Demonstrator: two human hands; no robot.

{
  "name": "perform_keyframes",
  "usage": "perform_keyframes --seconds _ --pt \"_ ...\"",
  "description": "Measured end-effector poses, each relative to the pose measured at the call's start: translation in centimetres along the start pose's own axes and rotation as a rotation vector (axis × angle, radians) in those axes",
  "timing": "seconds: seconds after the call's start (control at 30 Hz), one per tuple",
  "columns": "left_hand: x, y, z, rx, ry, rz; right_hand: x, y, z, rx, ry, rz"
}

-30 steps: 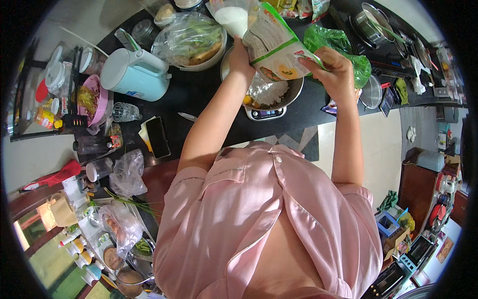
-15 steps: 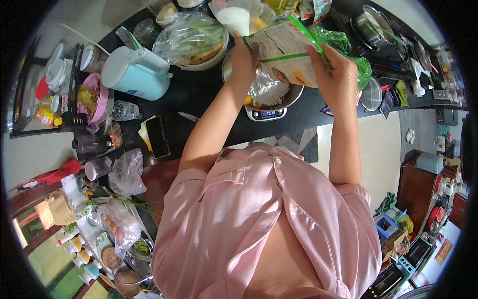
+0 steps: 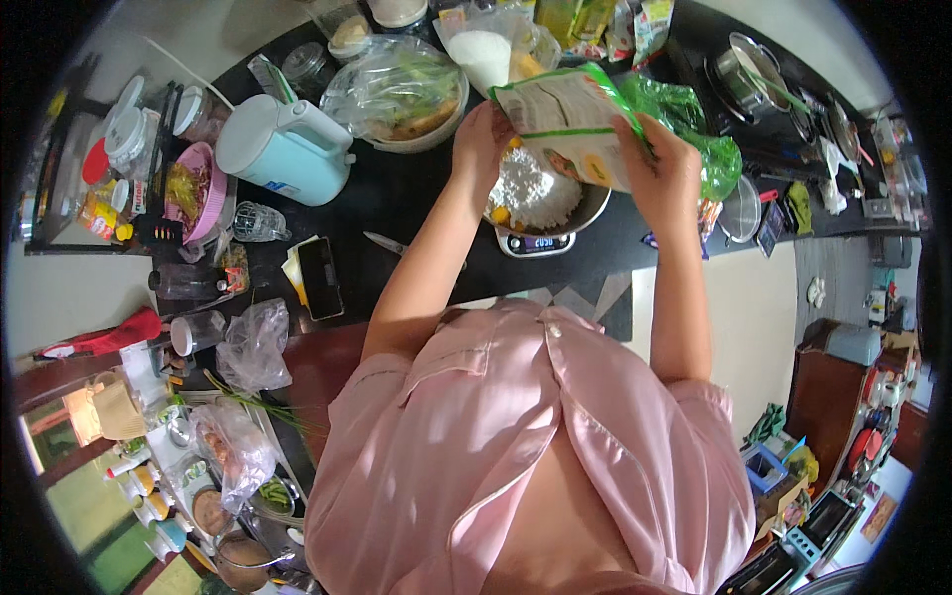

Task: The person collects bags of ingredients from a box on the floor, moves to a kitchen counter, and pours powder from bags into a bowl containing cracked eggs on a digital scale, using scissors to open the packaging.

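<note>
Pouring from packet into bowl appears under way, left hand pinching the packet at nine o'clock, right hand at three; controlled tilting seems required next.

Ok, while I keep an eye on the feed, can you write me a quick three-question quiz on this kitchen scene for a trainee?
1. True or false: the light-blue kettle stands to the left of the bowl.
2. Which thing sits under the bowl?
A) a dinner plate
B) a kitchen scale
C) a folded towel
3. Which hand grips the right-hand end of the packet?

Key:
1. True.
2. B.
3. The right hand.
</note>
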State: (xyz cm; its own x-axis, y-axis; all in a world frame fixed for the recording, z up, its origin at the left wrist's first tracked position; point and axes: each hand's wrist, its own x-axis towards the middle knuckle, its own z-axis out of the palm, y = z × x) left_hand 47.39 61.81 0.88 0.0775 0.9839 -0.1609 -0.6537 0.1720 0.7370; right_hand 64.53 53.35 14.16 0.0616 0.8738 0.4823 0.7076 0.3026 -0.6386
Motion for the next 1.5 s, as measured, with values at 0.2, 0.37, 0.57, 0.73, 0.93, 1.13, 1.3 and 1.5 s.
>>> perform_keyframes --seconds 0.2,0.37,0.57,0.73,0.93,1.13,1.3,1.5 --pt "-0.2 0.9 0.1 0.088 -0.029 -0.011 0.3 -1.0 -1.0 0.081 -0.077 0.099" --pt "-0.7 0.9 0.2 0.034 -0.052 -0.003 0.3 1.2 -1.3 0.152 0.002 0.150" --pt "-1.0 0.7 0.8 0.095 0.036 -0.022 0.2 1.7 -1.2 0.168 -0.027 0.168" --pt "-0.2 0.4 0.2 0.086 0.068 0.020 -0.5 -0.5 -1.5 0.085 0.036 0.049" --pt "-0.4 0.1 0.8 0.042 0.133 0.054 -0.5 -1.4 -1.3 0.021 -0.007 0.021" --pt "-0.7 -0.4 0.2 -0.040 0.081 0.062 0.1 -1.3 -0.6 -0.020 -0.090 -0.062" --pt "0.9 -0.2 0.1 -0.078 -0.140 -0.054 0.5 -1.0 0.2 -0.028 -0.077 -0.065" --pt "0.5 -0.4 2.2 -0.154 -0.060 -0.042 0.8 -0.2 -0.6 0.138 -0.111 0.048"
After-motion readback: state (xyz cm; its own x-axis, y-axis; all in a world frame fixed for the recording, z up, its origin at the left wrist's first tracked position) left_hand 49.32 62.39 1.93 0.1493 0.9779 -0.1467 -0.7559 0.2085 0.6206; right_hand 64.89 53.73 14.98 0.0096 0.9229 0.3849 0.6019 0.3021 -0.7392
